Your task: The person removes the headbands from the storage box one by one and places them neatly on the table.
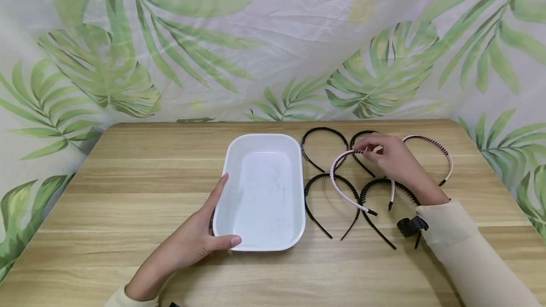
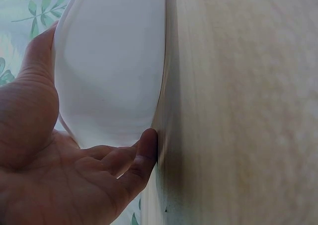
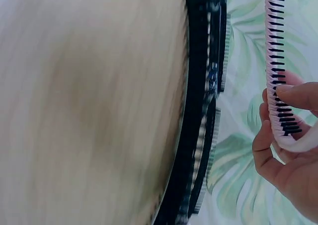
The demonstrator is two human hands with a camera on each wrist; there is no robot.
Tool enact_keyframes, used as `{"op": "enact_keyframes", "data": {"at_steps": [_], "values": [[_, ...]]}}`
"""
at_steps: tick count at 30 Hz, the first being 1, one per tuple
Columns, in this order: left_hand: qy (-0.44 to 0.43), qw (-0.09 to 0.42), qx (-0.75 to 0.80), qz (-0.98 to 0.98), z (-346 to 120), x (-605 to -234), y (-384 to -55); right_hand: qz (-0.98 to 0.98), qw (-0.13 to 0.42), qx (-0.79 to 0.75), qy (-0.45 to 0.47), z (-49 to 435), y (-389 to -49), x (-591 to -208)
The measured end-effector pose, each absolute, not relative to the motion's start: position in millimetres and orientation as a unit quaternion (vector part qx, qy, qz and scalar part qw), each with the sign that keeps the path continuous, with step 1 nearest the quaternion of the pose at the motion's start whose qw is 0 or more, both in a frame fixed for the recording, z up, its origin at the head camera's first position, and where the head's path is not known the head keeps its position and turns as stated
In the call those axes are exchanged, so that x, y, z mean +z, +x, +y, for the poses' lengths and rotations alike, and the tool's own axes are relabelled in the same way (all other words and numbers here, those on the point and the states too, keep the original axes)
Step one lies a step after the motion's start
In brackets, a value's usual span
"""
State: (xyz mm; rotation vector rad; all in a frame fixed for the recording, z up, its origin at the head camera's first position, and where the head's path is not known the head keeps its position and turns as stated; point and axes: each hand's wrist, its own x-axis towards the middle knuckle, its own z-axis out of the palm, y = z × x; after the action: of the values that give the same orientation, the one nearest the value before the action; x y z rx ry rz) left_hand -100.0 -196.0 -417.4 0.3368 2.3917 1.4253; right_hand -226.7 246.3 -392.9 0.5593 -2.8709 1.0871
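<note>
My left hand point(image 1: 194, 238) grips a white plastic tray point(image 1: 266, 193) by its near left corner, thumb over the rim and fingers along the outer side. The tray's inside is bare. In my right hand point(image 1: 394, 158), thumb and fingers pinch a pale pink headband point(image 1: 332, 174) near the middle of its curve, above black headbands on the table. Its inner row of dark teeth shows in the right wrist view, where the headband point(image 3: 275, 41) stands upright between the fingertips. Below the right hand, one black headband point(image 1: 362, 132) is partly hidden.
Right of the tray lie more black headbands: one at the back point(image 1: 324, 129) and two in front, a left one point(image 1: 352, 186) and a right one point(image 1: 403, 186). Farther right is another pink headband point(image 1: 431, 140). The wooden table point(image 1: 128, 193) meets a leaf-print cloth point(image 1: 239, 60) behind.
</note>
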Motion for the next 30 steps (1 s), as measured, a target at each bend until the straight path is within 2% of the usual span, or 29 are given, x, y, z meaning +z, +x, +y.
{"op": "enact_keyframes", "data": {"at_steps": [7,14,20,30], "values": [[0.123,0.159,0.493,0.846,-195,-418,-100,-0.936,0.012,0.313,0.161,274,-223,-391],[0.123,0.157,0.491,0.848,-195,-417,-100,-0.942,0.049,0.298,0.147,308,-214,-395],[0.123,0.151,0.482,0.854,-196,-417,-99,-0.944,0.059,0.299,0.126,336,-205,-403],[0.124,0.169,0.506,0.837,-196,-418,-100,-0.956,0.026,0.277,0.093,369,-192,-407]]}}
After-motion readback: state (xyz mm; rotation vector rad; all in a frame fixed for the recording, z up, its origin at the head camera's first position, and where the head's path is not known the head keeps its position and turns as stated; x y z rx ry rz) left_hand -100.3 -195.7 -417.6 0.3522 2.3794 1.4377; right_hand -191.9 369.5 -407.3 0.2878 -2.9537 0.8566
